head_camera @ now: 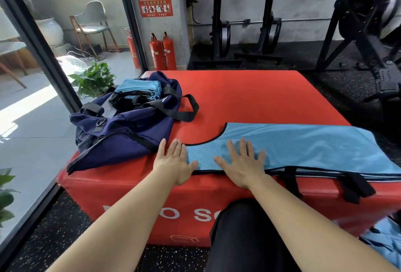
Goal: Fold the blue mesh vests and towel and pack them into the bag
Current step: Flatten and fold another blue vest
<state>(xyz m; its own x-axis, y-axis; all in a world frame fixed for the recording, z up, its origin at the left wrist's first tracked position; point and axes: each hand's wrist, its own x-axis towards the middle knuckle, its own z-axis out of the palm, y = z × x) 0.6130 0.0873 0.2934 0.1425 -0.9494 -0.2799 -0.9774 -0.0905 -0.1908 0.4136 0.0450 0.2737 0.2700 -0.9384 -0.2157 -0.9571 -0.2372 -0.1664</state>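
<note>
Left hand (pixel 173 163): is lying palm down with fingers straight and spread, gripping nothing; its thumb side is touching the left end of the blue mesh vest (pixel 303 148), while the outer fingers are resting on the red padded box (pixel 260 98).
Right hand (pixel 240 163): is pressing flat on the vest near its left end, fingers wide apart, holding nothing.
Vest: is lying spread along the near edge of the box, with its curved black-trimmed cutout facing the bag; its right end is running out of the frame.
Near edge: more blue layers are showing under the top cloth, but how many is hard to tell; black straps (pixel 355 187) are hanging over the front of the box.
Bag (pixel 130 128): is sitting open on the left part of the box, just beside the left hand, with one corner sagging over the edge.
Bag contents: folded blue cloth (pixel 138 86) is showing in the opening; whether it is vests or a towel cannot be told.
Lower right: more blue cloth (pixel 382 243) is lying below the box, cut off by the frame and blurred.
Box lettering: is being partly hidden by the person's knee (pixel 245 228) and forearm.
</note>
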